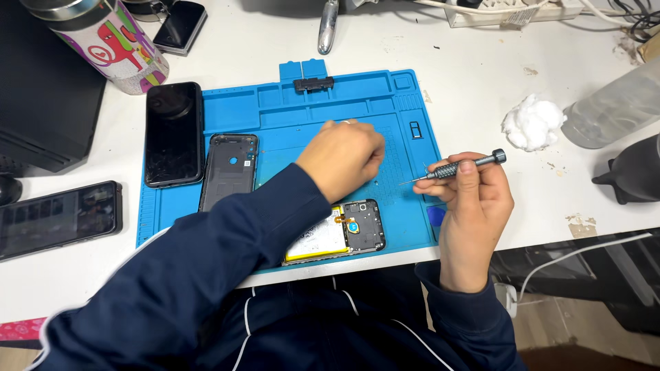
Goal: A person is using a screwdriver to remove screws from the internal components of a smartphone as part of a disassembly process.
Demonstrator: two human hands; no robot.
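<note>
On the white desk [481,89], a blue silicone repair mat [289,117] with moulded compartments and ridged trays. Near the mat's front edge, an opened smartphone [340,232], back removed, showing a flat pale battery with a yellow edge and a dark circuit section. Over the mat's middle, the left hand [342,158], fingers curled down and pressed together against the rubbery surface; whether pinching anything small, cannot tell. Just right of the mat, the right hand [474,196], fingers pinching a slim grey metal precision screwdriver [455,167] by its knurled grip, held nearly level, fine tip pointing left over the mat. Left on the mat, a detached dark plastic back cover [229,170], beside it a glossy black phone [173,134]. Off the mat, another dark phone [58,218] lying flat, a colourful cylindrical tumbler [110,41], a fluffy white cotton wad [533,122], and a clear plastic bottle [615,106].
</note>
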